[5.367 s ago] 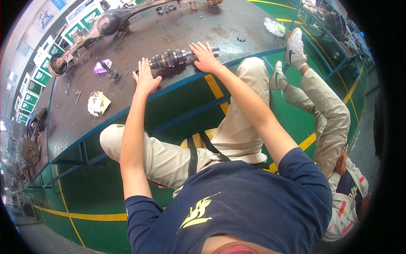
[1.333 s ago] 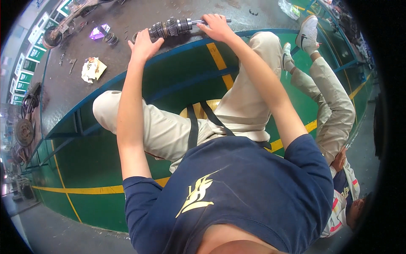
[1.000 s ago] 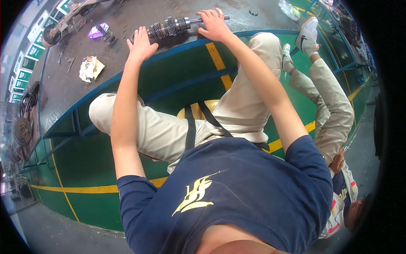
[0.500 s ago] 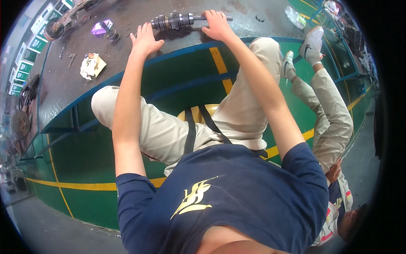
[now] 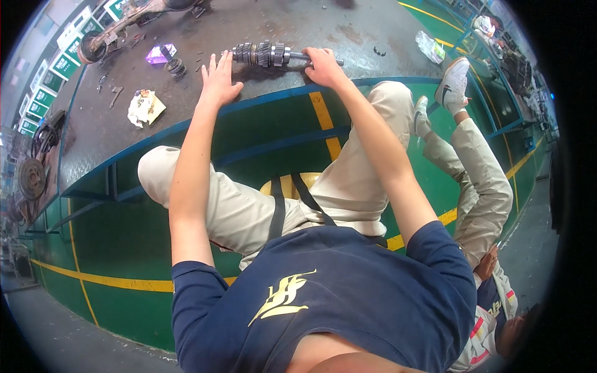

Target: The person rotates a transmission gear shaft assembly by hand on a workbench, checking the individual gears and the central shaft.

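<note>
A steel gear shaft with several toothed gears lies on its side across the dark metal workbench, near the front edge. At its left end my left hand rests palm down with the fingers spread and the thumb held out. Its fingertips are beside the end gear, and whether they touch it I cannot tell. My right hand is curled over the bare, thinner part of the shaft, right of the gears. The shaft's tip shows beyond that hand.
Left of my hands are a small toothed part, a purple box, crumpled paper and a wrench-like tool. A clear plastic bag lies at the bench's right. Another person's legs are to my right.
The view has tilted, so the bench and its contents sit lower in the picture. Both hands keep nearly the same places at the gear shaft.
</note>
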Demonstrator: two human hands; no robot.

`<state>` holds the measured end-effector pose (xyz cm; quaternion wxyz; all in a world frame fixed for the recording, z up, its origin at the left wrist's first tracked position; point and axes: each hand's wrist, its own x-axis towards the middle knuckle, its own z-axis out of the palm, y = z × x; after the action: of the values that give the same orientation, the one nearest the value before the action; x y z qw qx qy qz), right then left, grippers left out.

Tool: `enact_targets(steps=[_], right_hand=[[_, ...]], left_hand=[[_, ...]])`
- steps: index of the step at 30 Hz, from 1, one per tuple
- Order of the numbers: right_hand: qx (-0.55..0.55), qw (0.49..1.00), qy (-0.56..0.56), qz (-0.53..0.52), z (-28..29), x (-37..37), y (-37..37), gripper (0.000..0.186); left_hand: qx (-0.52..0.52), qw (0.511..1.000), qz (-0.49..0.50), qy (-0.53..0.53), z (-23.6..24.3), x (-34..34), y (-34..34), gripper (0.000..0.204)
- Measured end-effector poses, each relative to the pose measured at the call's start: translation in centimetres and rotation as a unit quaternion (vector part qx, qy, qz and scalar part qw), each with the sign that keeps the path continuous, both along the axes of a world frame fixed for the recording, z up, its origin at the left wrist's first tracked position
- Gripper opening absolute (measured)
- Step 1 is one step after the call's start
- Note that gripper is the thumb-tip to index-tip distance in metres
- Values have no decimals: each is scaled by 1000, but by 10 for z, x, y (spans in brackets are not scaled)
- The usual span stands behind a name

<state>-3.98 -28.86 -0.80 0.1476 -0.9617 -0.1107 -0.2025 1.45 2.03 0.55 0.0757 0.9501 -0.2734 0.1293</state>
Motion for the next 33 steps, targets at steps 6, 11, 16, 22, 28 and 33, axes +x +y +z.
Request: enact_targets(steps=[6, 11, 16, 22, 28, 33], right_hand=[[17, 999, -47, 11, 1, -6, 1, 43], [23, 994, -100, 47, 13, -13, 7, 40], [43, 994, -92, 48, 14, -25, 6, 36], [10, 995, -94, 40, 4, -23, 6, 45], [-71, 994, -88, 11, -7, -8, 4, 58], [-70, 989, -124, -26, -22, 13, 4, 54]], left_hand=[[-20, 1000, 2, -6, -9, 6, 1, 90], [-2, 1000, 9, 6, -7, 7, 4, 90], [20, 998, 27, 45, 9, -18, -4, 97], [4, 995, 65, 81, -2, -18, 3, 93], [23, 993, 90, 69, -8, -5, -2, 89], [-19, 995, 78, 57, -12, 6, -7, 99]])
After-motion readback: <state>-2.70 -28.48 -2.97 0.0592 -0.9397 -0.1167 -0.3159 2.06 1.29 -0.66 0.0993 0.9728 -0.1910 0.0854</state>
